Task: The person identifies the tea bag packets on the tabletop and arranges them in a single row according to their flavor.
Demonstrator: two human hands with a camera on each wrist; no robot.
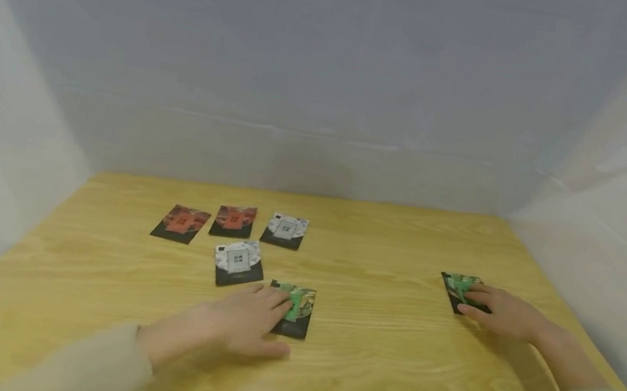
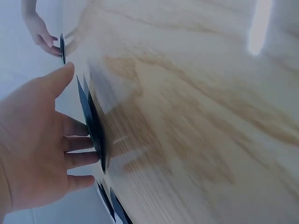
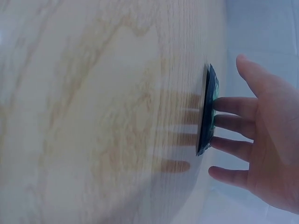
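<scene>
My left hand [image 1: 244, 318] reaches over a small flat green-and-black packet [image 1: 294, 322], its fingertips touching the packet's left part. In the left wrist view those fingers are spread and straight, and the packet [image 2: 91, 123] lies at their tips with the thumb apart from it. Toward the table's right side, my right hand [image 1: 511, 315] has its fingertips on another green-and-black packet [image 1: 454, 286]. The right wrist view shows the straight fingers meeting the upper face of that packet [image 3: 208, 112], the thumb held away. Neither hand curls round its packet.
Two red-and-black packets [image 1: 181, 222] lie side by side at the back left of the wooden table [image 1: 369, 369]. Near them are two white-and-black packets, one behind [image 1: 285, 230] and one closer [image 1: 238, 263], beside my left hand. Pale sheeting [image 1: 326, 81] walls the table's back and sides.
</scene>
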